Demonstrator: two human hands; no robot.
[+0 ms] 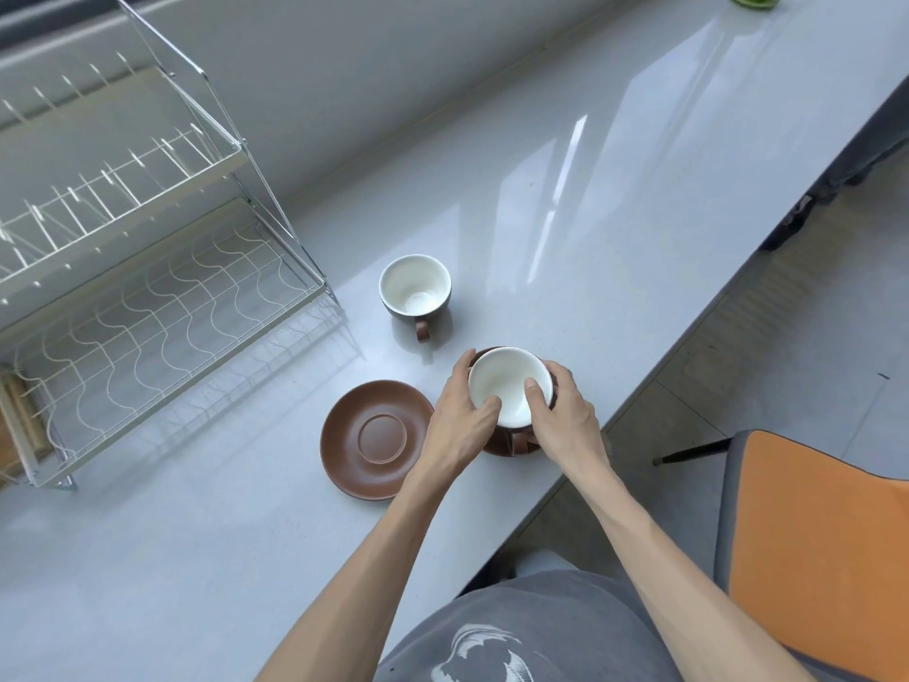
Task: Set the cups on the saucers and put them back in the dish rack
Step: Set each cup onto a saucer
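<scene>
Gripping the cup point(509, 386) between them, both hands point(506, 411) hold it over a saucer point(497, 447).

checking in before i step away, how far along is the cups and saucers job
Done: nothing is in the rack yet. In hand: both hands, left and right, hold one cup over a saucer; whether it is seated is unclear. Left: the second cup goes on the bare saucer, then both sets go into the rack.

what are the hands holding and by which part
Both the left hand and right hand grip one cup by its rim, thumbs inside.
</scene>
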